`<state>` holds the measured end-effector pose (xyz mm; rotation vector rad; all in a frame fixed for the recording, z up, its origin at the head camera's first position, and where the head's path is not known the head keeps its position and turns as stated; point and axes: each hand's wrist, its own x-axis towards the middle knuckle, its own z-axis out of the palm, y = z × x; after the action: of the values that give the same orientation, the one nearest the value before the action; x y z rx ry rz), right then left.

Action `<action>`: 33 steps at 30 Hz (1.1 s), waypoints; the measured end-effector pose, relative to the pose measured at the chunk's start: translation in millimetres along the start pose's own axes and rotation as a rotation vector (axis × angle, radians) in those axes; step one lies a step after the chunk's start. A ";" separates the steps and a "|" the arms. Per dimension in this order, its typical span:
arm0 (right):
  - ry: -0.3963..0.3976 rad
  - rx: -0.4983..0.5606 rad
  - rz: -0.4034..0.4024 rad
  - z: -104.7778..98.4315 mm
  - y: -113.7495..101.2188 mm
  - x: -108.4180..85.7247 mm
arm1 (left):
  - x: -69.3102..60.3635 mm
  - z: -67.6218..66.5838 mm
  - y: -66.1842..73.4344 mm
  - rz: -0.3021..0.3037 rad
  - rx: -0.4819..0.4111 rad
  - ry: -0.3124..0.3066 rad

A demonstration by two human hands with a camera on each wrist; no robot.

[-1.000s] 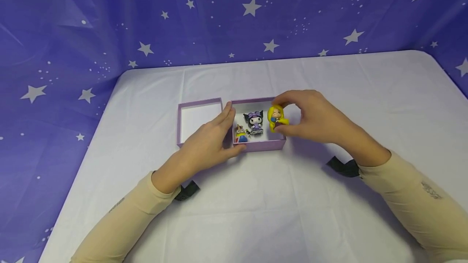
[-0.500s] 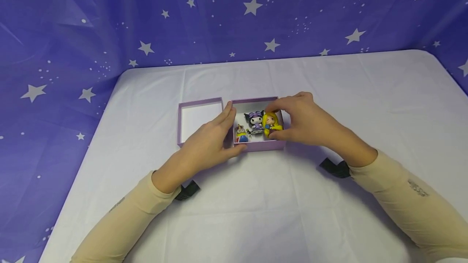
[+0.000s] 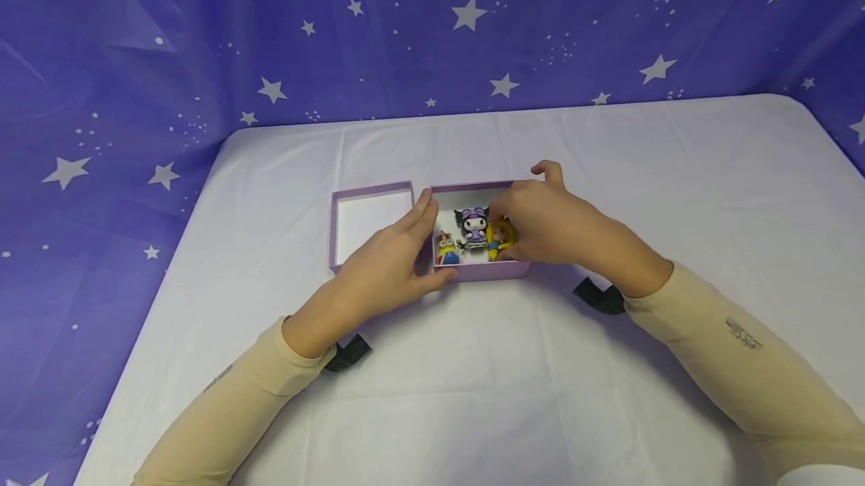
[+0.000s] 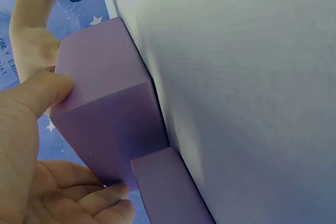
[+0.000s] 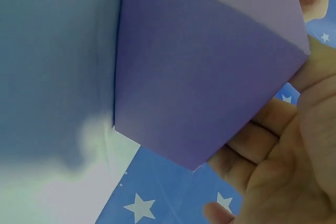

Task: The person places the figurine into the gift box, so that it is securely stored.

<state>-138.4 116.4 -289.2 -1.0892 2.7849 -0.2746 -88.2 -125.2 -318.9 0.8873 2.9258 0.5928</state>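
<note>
My left hand (image 3: pixel 378 268) holds the left end of an open purple box (image 3: pixel 489 271), thumb at its front wall and fingers along its left side. My right hand (image 3: pixel 557 223) reaches over the box's right wall and holds a yellow-haired figurine (image 3: pixel 496 242) inside, partly hidden by the fingers. Left of it stands a black-and-purple figurine (image 3: pixel 474 224) with pointed ears. A small yellow-and-blue minion figurine (image 3: pixel 447 249) is in the front left corner. Both wrist views show the box's outer walls (image 4: pixel 105 66), but not its inside.
A shallow purple lid (image 3: pixel 372 223), white inside, lies against the box's left side, partly behind my left hand. A white cloth covers the table (image 3: pixel 473 381). Behind it hangs a purple star-patterned curtain (image 3: pixel 378 50).
My right hand has moved left and lowered the yellow-haired figurine into the right part of the box, beside the black-and-purple one. The left hand has stayed on the box.
</note>
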 end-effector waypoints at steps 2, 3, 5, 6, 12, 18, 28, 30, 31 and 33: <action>-0.016 -0.022 -0.002 0.0 -0.3 1.5 | -0.1 0.1 -0.1 0.001 0.002 0.001; -0.024 -0.035 -0.004 0.1 -0.4 2.2 | -0.2 0.2 -0.2 0.002 0.004 0.002; -0.034 -0.048 -0.006 -0.1 -0.6 2.5 | -0.2 0.2 0.1 0.006 0.007 0.006; -0.039 -0.053 -0.008 -0.2 -0.6 2.5 | -0.2 0.1 0.2 0.007 0.011 0.007; -0.071 -0.050 0.002 -1.4 -1.2 3.0 | -0.4 -0.4 1.0 0.008 0.010 0.007; -0.048 0.013 -0.008 -2.0 -1.7 3.1 | -0.3 -1.0 1.1 -0.002 0.010 -0.001; 0.277 0.367 -0.095 -4.9 -42.7 2.7 | -4.8 -21.1 -8.4 -0.064 -0.113 -0.004; 0.278 0.457 -0.072 -4.1 -55.8 4.0 | -5.3 -28.7 -13.2 -0.101 -0.130 0.077; 0.271 0.501 -0.057 -3.6 -62.5 4.6 | -5.4 -32.4 -16.0 -0.123 -0.133 0.120; 0.245 0.579 -0.020 -2.1 -75.9 6.3 | -5.6 -39.6 -21.7 -0.188 -0.112 0.199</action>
<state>-93.5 57.5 -270.9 -0.9781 2.6041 -1.1965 -100.3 -158.7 -290.6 0.5642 3.0641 0.8667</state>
